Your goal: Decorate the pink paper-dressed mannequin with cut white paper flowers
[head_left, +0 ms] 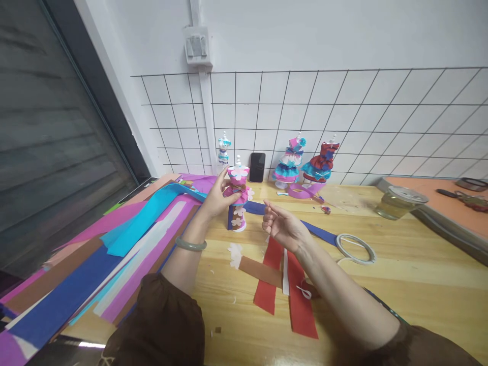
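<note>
A small white dress form wearing a pink paper dress [238, 195] stands upright on the wooden table. White paper flowers decorate its chest and its lower brown and blue part. My left hand [220, 198] grips it around the waist from the left side, thumb across the front. To the right and apart from it, my right hand [284, 226] hovers with its fingers curled in and pressed together. Whether anything sits between those fingertips is too small to tell. Below it lie red paper strips [265, 297], a brown strip [259, 269] and white paper flowers [235, 254].
Coloured crepe paper strips [152, 223] pile up on the left. Against the wall grid stand a phone [257, 168] and other dressed forms [288, 162]. A tape roll [356, 249], a blue strip [320, 232] and a lidded cup [398, 203] of yellowish liquid are on the right.
</note>
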